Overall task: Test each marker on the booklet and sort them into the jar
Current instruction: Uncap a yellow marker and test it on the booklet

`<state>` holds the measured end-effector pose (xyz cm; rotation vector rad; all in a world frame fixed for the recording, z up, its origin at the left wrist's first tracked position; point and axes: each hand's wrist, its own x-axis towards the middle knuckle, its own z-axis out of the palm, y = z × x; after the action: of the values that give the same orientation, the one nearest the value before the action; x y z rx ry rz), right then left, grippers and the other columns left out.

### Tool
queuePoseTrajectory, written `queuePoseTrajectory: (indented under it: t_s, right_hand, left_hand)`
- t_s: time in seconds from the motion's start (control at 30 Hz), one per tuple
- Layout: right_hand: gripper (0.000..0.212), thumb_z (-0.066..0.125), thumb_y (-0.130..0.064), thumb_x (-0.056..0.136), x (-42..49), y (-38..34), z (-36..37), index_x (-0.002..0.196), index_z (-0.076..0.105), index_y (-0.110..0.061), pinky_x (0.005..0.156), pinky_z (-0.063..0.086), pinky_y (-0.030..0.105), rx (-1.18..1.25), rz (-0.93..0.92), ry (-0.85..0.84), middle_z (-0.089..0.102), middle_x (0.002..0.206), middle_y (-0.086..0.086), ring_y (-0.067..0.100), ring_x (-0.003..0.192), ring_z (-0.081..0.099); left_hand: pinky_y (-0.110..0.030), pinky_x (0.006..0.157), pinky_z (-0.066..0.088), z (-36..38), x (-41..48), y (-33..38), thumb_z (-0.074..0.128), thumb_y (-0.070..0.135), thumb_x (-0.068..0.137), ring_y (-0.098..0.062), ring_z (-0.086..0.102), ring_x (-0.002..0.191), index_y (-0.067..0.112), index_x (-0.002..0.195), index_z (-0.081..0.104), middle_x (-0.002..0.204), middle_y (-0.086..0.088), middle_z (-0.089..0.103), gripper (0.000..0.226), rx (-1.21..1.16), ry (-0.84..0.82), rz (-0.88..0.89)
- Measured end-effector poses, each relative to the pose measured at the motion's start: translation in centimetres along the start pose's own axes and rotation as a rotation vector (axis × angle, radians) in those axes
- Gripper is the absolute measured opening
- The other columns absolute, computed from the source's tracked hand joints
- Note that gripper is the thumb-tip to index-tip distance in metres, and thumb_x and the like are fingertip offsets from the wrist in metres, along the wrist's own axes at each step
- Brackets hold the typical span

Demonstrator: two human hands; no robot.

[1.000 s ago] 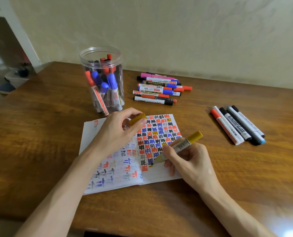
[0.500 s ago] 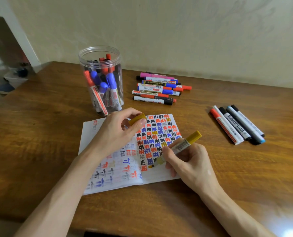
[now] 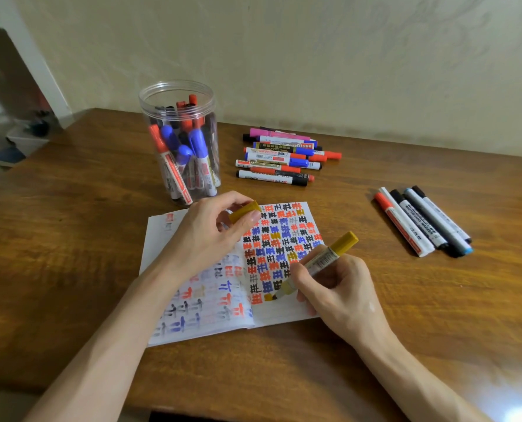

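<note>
A: While the nib is on the page, log the geometry. Right hand (image 3: 342, 287) is closed round the ochre marker (image 3: 320, 263); its long axis runs from the nib at lower left, touching the booklet (image 3: 211, 324) near the gutter, up to the coloured butt at upper right.

B: And the cap?

A: Left hand (image 3: 211, 236) pinches the matching cap (image 3: 243, 211) between thumb and fingertips, resting over the left page. My read — the next move is recapping, so what counts is that the cap sits up and left of the nib, near, with the left hand closer.

B: Marker condition?

A: Pale labelled barrel, ochre ends; a small ochre mark shows at the nib, so I judge it writes. Jar (image 3: 179, 141) stands behind the booklet, nearer the left hand — already holding red, blue and black markers.
</note>
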<state>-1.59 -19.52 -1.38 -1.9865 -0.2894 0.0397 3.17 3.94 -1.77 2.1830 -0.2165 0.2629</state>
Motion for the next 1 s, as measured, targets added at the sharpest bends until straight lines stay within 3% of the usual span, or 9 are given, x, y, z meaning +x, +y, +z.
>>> queuePoseTrajectory:
  t_s: [0.17, 0.53, 0.83, 1.0]
  right_hand:
    - [0.026, 0.072, -0.032, 0.096, 0.16, 0.1, -0.06, 0.084, 0.073, -0.009, 0.05, 0.055, 0.024, 0.026, 0.017, 0.012, 0.076, 0.07, -0.001, 0.016, 0.052, 0.069]
    - [0.039, 0.069, -0.05, 0.088, 0.02, -0.32, 0.11, 0.085, 0.074, -0.012, 0.053, 0.058, 0.026, 0.022, 0.015, -0.048, 0.076, 0.071, -0.007, 0.016, 0.055, 0.072]
    - [0.029, 0.07, -0.034, 0.097, 0.23, 0.16, 0.01, 0.081, 0.074, -0.01, 0.057, 0.062, 0.034, 0.017, 0.017, 0.015, 0.075, 0.067, -0.001, 0.02, 0.053, 0.071]
    - [0.031, 0.07, -0.038, 0.094, 0.11, 0.16, 0.09, 0.081, 0.073, -0.01, 0.054, 0.058, 0.025, 0.01, 0.004, 0.001, 0.075, 0.066, -0.006, 0.016, 0.052, 0.07]
  left_hand:
    - [-0.015, 0.079, 0.054, 0.0, -0.04, 0.07, 0.06, 0.053, 0.096, 0.002, 0.063, 0.106, 0.028, 0.122, 0.069, 0.109, 0.017, 0.069, 0.037, -0.002, -0.002, 0.0]
    - [-0.018, 0.08, 0.056, 0.02, -0.12, 0.12, 0.06, 0.054, 0.095, -0.001, 0.065, 0.107, 0.028, 0.122, 0.068, 0.111, 0.015, 0.069, 0.038, 0.003, -0.003, -0.007]
    - [-0.013, 0.078, 0.052, -0.01, -0.12, 0.22, 0.059, 0.054, 0.096, 0.001, 0.063, 0.107, 0.031, 0.121, 0.067, 0.111, 0.018, 0.068, 0.035, 0.018, -0.008, -0.01]
    - [-0.021, 0.079, 0.057, -0.02, -0.15, 0.22, 0.058, 0.053, 0.098, -0.001, 0.065, 0.104, 0.029, 0.12, 0.068, 0.108, 0.018, 0.068, 0.034, -0.007, -0.014, -0.01]
